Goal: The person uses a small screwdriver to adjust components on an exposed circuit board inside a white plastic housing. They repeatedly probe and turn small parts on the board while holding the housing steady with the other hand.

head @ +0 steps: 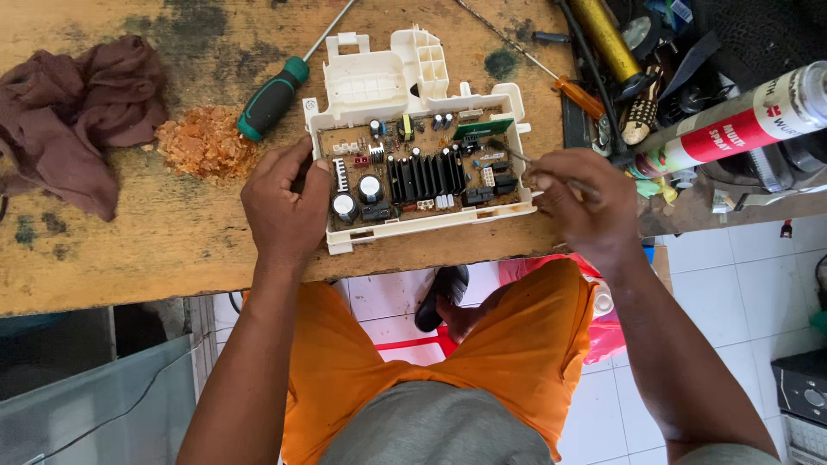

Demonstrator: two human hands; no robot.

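Board (422, 172) in its white casing (379, 82) is steadied by left hand (286, 207), fingers curled on the edge, while a thin probe (517, 160) is pinched by right hand (579, 202); probing underway, components all seated.

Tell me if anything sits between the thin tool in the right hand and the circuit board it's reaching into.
Nothing visible does. The right hand holds a thin metal tool whose tip already reaches over the white housing's rim to the circuit board. The left hand grips the housing's opposite side, clear of the tool's path.
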